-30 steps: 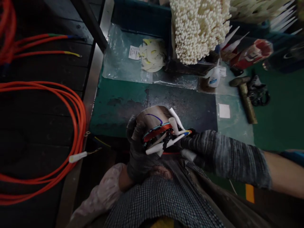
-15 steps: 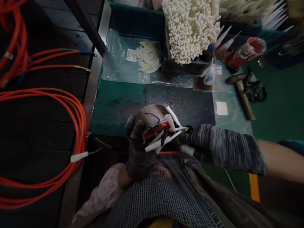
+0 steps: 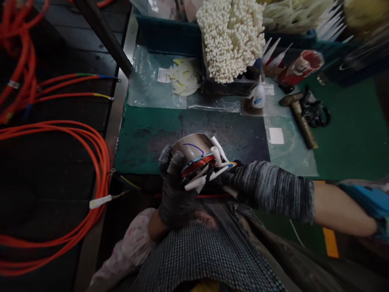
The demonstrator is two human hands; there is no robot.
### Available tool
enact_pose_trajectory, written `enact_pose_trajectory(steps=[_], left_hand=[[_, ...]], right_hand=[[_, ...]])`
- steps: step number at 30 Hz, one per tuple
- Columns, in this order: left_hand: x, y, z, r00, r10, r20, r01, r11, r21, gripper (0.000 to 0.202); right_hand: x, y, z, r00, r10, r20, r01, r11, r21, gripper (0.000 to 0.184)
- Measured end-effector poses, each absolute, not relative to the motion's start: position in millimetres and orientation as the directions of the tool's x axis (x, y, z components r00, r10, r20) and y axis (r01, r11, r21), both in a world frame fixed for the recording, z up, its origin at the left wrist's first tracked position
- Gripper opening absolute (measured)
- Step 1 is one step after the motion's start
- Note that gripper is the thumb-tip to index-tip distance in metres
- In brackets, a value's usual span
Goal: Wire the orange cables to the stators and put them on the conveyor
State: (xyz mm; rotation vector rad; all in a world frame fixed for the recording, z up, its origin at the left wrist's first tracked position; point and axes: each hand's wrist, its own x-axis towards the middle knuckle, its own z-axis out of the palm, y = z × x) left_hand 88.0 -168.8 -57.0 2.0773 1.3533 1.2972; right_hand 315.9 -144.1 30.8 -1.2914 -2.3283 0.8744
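My left hand (image 3: pixel 176 192), in a dark grey knit glove, is closed round a motor stator (image 3: pixel 193 147) held above the near edge of the bench. The stator has a tilted metal ring with a purple pen line and red and black windings at its near side. White sleeves (image 3: pixel 194 183) stick out from it over its leads. Their coloured lead ends (image 3: pixel 232 164), blue, yellow and orange, meet the fingers of my right hand (image 3: pixel 241 178), gloved in striped grey. These fingers look closed on the leads; the fingertips are partly hidden.
Coiled orange cables (image 3: pixel 97 162) lie on the dark surface to the left. At the back stand a bundle of white tubes (image 3: pixel 231 40), a glue bottle (image 3: pixel 259 95) and a red container (image 3: pixel 300 67). A hammer (image 3: pixel 302 121) and black-handled scissors (image 3: pixel 319 115) lie right. Yellowish cut pieces (image 3: pixel 185 77) lie behind.
The view has turned slightly, so the bench items appear farther left. My right hand and forearm sit a little farther left; both hands keep their hold on the stator and its leads.
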Motion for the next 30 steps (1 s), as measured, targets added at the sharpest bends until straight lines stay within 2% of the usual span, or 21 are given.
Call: enact_pose_trajectory(steps=[3,6,7,8,10,12,14,16,18,19,21,24,30], left_hand=[[85.8,-163.1,-53.1,0.212,0.798,0.564,0.593,-0.564,0.574,0.096],[88.2,-160.1,-52.4,0.2,0.811,0.55,0.598,-0.546,0.587,0.096],[89.9,-159.9,-53.0,0.181,0.826,0.534,0.595,-0.524,0.609,0.097],[91.8,-159.9,-53.8,0.165,0.837,0.522,0.593,-0.507,0.625,0.097],[95.1,-159.9,-55.4,0.152,0.835,0.529,0.59,-0.506,0.629,0.096],[97.0,-159.1,-56.1,0.155,0.83,0.536,0.584,-0.514,0.628,0.095],[97.5,-157.6,-55.4,0.157,0.85,0.502,0.57,-0.493,0.657,0.096],[97.8,-156.2,-53.4,0.164,0.878,0.449,0.563,-0.457,0.688,0.095],[98.8,-155.4,-50.8,0.16,0.89,0.428,0.561,-0.438,0.702,0.095],[99.6,-155.4,-49.6,0.157,0.891,0.427,0.563,-0.436,0.702,0.095],[101.7,-155.9,-47.2,0.145,0.893,0.426,0.568,-0.427,0.703,0.095],[104.6,-158.0,-44.8,0.142,0.914,0.38,0.565,-0.39,0.727,0.095],[110.4,-163.6,-46.8,0.13,0.923,0.361,0.554,-0.37,0.746,0.096]], right_hand=[[351.2,-151.7,58.2,-0.681,0.731,0.034,0.568,0.557,-0.606,0.035],[401.2,-161.5,76.4,-0.659,0.752,-0.011,0.54,0.464,-0.702,0.044],[419.8,-163.0,75.3,-0.611,0.791,-0.027,0.561,0.408,-0.72,0.043],[438.2,-162.5,69.5,-0.492,0.869,-0.059,0.642,0.317,-0.698,0.04],[470.1,-155.9,45.2,-0.153,0.988,0.001,0.818,0.128,-0.56,0.037],[487.5,-145.0,12.1,0.064,0.99,0.127,0.931,-0.013,-0.365,0.036],[483.9,-137.5,-15.4,0.121,0.957,0.264,0.959,-0.043,-0.281,0.036],[460.5,-138.6,-28.1,0.054,0.898,0.437,0.956,0.079,-0.282,0.035],[425.2,-146.3,-27.6,-0.131,0.783,0.608,0.888,0.365,-0.28,0.031],[406.6,-150.3,-25.3,-0.239,0.78,0.578,0.836,0.468,-0.285,0.029],[374.1,-154.2,-22.3,-0.371,0.674,0.639,0.77,0.608,-0.194,0.03],[347.6,-147.0,-26.5,-0.409,0.652,0.638,0.744,0.643,-0.18,0.035],[348.0,-130.1,-31.1,-0.446,0.745,0.496,0.69,0.639,-0.339,0.041]])
